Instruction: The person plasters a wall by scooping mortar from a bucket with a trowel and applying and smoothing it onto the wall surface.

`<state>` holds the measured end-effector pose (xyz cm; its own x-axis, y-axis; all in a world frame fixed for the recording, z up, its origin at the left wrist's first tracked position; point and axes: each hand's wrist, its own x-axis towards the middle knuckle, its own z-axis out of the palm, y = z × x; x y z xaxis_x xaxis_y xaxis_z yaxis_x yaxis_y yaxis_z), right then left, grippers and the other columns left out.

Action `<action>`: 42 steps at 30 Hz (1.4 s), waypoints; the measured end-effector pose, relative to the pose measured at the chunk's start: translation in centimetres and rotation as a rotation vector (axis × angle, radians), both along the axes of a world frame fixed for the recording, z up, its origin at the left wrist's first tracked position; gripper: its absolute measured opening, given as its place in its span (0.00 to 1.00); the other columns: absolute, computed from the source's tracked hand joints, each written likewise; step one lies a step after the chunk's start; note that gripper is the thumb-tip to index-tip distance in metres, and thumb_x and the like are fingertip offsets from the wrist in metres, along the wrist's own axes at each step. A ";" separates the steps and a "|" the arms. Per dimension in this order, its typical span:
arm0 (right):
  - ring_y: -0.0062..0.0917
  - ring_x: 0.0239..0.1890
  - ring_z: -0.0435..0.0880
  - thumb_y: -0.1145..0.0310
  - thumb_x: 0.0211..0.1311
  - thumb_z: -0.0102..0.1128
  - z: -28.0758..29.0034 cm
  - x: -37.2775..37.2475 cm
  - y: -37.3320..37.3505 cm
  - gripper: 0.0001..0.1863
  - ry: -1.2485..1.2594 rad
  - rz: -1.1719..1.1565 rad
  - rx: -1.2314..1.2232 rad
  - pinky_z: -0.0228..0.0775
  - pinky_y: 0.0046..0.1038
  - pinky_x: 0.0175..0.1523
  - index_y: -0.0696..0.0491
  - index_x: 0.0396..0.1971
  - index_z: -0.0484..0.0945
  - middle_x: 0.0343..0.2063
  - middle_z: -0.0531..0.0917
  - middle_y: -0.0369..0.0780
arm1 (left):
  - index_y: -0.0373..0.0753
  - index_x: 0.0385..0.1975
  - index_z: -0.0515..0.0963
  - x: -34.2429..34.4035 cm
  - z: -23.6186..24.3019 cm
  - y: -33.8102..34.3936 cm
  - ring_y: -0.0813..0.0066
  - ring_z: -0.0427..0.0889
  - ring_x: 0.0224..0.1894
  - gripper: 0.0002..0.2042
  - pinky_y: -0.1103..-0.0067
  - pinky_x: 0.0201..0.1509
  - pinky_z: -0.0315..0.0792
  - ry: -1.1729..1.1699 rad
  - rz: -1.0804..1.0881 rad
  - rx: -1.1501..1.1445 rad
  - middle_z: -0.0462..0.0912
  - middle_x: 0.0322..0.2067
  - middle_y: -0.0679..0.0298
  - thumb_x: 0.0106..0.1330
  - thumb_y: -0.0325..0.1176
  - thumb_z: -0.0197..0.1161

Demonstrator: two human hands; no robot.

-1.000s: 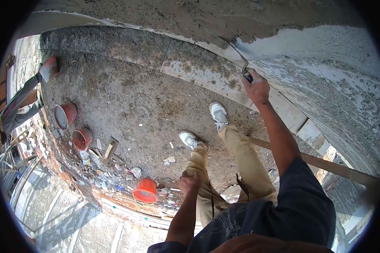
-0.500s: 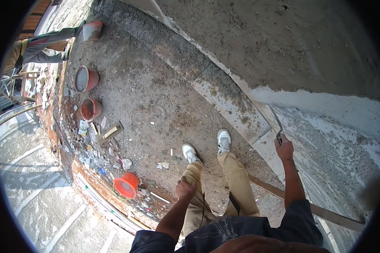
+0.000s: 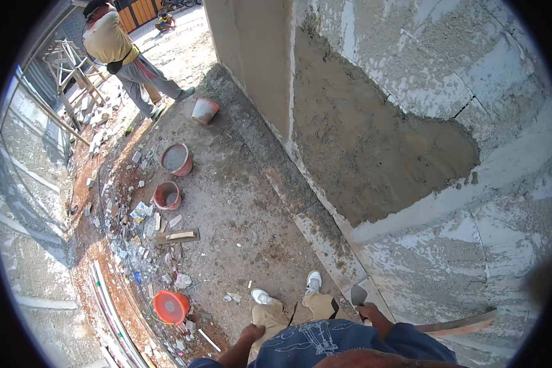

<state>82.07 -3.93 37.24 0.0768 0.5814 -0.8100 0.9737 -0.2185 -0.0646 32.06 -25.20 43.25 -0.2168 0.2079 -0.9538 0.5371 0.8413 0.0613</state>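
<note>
1. Lowered since earlier: right hand (image 3: pixel 374 316), closed around trowel (image 3: pixel 357 297), now at wall (image 3: pixel 503 202) foot.
2. Left hand (image 3: pixel 250 334) empty, curled loosely, well apart from wall.
3. Done, seemingly: mortar patch (image 3: pixel 374 135); bare blocks remain around.

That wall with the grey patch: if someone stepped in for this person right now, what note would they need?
Right hand grips a trowel low by the wall's foot. Left hand hangs free at the thigh, holding nothing. A mortar patch covers part of the block wall; blocks around and below it are bare. Buckets stand on the floor to the left, and another person stands beyond them.
</note>
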 end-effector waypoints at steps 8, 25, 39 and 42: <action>0.22 0.18 0.76 0.63 0.69 0.60 10.9 -16.4 9.8 0.11 0.632 -0.403 0.206 0.70 0.29 0.23 0.55 0.39 0.77 0.21 0.78 0.36 | 0.38 0.48 0.82 -9.6 -2.7 -9.5 0.73 0.81 0.29 0.16 0.73 0.25 0.70 0.078 0.934 0.486 0.85 0.34 0.63 0.68 0.43 0.64; 0.31 0.24 0.85 0.52 0.68 0.63 10.2 -29.9 6.0 0.22 0.004 0.148 -0.193 0.76 0.37 0.35 0.58 0.28 0.87 0.23 0.87 0.42 | 0.48 0.48 0.81 -15.8 1.2 -21.0 0.67 0.87 0.40 0.13 0.68 0.41 0.80 0.206 0.036 0.281 0.87 0.37 0.61 0.66 0.39 0.65; 0.34 0.25 0.83 0.54 0.67 0.63 8.7 -54.2 27.0 0.19 0.163 0.125 0.045 0.76 0.41 0.40 0.57 0.31 0.84 0.23 0.84 0.43 | 0.45 0.50 0.81 -39.8 3.9 0.5 0.73 0.84 0.37 0.14 0.72 0.38 0.79 0.207 0.946 0.470 0.86 0.42 0.64 0.71 0.44 0.60; 0.30 0.24 0.82 0.55 0.66 0.64 9.4 -59.6 33.2 0.18 0.302 0.110 0.145 0.74 0.37 0.34 0.58 0.38 0.82 0.25 0.85 0.42 | 0.44 0.51 0.81 -47.0 6.2 7.7 0.75 0.84 0.36 0.15 0.73 0.38 0.78 0.159 1.362 0.565 0.86 0.43 0.65 0.72 0.45 0.59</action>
